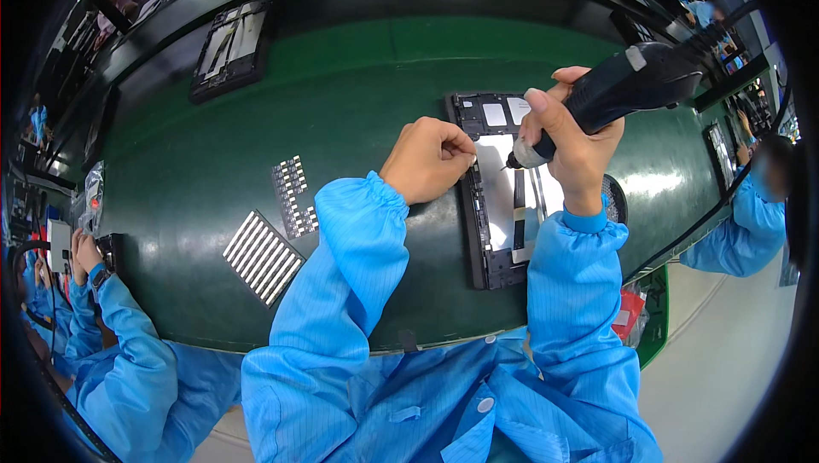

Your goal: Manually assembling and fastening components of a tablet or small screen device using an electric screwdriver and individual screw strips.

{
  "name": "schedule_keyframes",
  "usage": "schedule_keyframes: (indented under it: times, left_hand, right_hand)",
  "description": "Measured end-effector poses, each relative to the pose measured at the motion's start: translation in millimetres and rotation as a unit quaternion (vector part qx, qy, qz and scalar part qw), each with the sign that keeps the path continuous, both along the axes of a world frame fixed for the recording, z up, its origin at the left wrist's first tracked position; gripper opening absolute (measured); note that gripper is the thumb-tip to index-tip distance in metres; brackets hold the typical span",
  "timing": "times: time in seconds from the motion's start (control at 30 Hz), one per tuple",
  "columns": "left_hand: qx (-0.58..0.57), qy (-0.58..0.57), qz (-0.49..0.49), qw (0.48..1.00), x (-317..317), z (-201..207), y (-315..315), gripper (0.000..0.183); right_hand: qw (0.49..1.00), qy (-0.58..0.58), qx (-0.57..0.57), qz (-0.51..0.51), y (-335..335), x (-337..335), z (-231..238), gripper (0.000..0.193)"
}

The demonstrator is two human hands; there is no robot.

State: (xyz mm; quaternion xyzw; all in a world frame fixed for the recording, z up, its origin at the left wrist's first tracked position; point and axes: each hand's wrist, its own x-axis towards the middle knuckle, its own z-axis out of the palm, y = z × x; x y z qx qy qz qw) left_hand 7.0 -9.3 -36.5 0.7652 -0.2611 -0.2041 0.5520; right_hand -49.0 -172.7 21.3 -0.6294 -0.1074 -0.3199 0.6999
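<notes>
An opened tablet-like device with a black frame and silver panels lies on the green table in front of me. My left hand is closed in a pinch at the device's left edge. Whatever sits between its fingertips, if anything, is too small to make out. My right hand is wrapped around a black electric screwdriver. The tool is tilted, its bit pointing down and left above the silver panels. I cannot tell whether the bit touches anything.
Left of my arm lie a sheet of white strips and a panel of small boards. A similar device rests at the far left. A round dark dish stands beside my right wrist. Co-workers' sleeves show on both sides.
</notes>
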Motion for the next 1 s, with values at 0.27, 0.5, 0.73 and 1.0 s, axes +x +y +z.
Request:
schedule_keyframes:
  times: [0.27, 0.5, 0.73, 1.0]
  left_hand:
    - [-0.008, 0.008, 0.0, 1.0, 4, -3, -1, 0.01]
    - [-0.01, 0.009, 0.005, 1.0, 2, 0, -1, 0.01]
    - [-0.029, 0.031, -0.004, 0.999, 5, -4, 0, 0.011]
    - [-0.027, 0.025, 0.015, 0.999, 6, -6, 0, 0.013]
  right_hand:
    - [1.0, -0.008, 0.004, 0.022, 13, 5, 7, 0.027]
    - [1.0, 0.013, -0.006, 0.028, 23, 11, 5, 0.027]
    - [1.0, 0.015, -0.004, 0.025, 24, 13, 1, 0.028]
    - [1.0, 0.017, 0.007, 0.025, 24, 15, -1, 0.027]
